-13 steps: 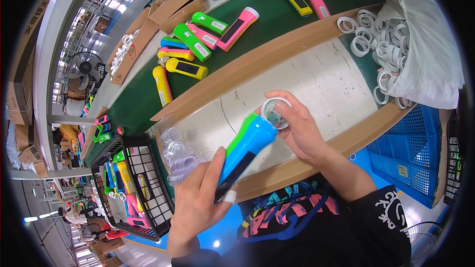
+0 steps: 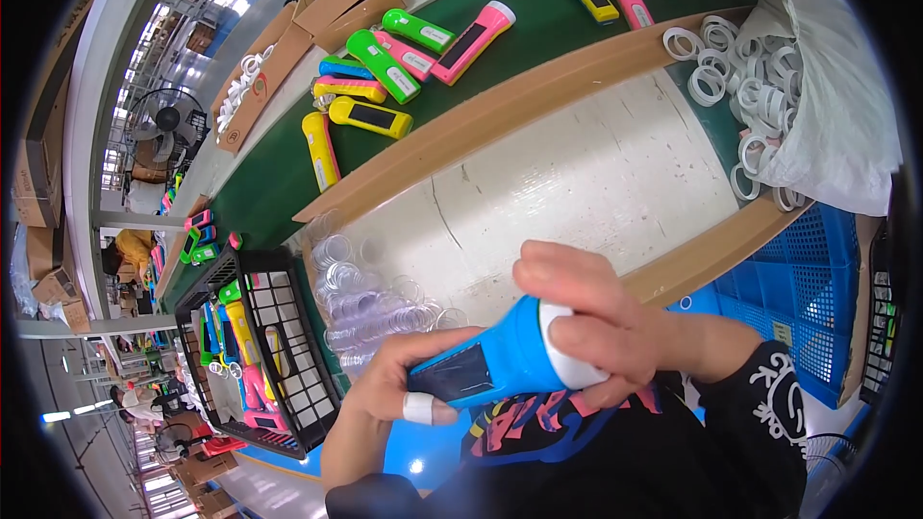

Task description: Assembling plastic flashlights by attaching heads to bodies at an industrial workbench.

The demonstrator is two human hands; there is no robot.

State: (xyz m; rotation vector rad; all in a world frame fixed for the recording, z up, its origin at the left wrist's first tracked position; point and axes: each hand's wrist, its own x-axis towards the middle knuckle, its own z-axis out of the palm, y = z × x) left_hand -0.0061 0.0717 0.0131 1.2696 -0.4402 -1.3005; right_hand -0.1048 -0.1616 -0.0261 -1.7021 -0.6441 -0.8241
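Note:
A blue flashlight (image 2: pixel 514 351) with a dark rectangular panel lies tilted across the front of my body. My left hand (image 2: pixel 385 389) is wrapped round its narrow body, and a white band circles one finger. At the wide end sits a white ring cap (image 2: pixel 569 346). My right hand (image 2: pixel 611 322) grips that cap with bent fingers, partly hiding it. Clear discs (image 2: pixel 361 308) lie in overlapping rows beyond my left hand, on the white work surface (image 2: pixel 519 202). White rings (image 2: pixel 760 101) are heaped at the far right.
A cardboard strip (image 2: pixel 461 139) borders the surface. Behind it, several coloured flashlights (image 2: pixel 385 67) lie on a green belt (image 2: pixel 538 34). A black crate (image 2: pixel 279 356) with flashlights stands at left. At right are a white sack (image 2: pixel 836 106) and a blue crate (image 2: pixel 798 298).
The white cap has gone from beside the flashlight onto its wide end, with my right hand round it. The flashlight has come nearer my body and turned more level.

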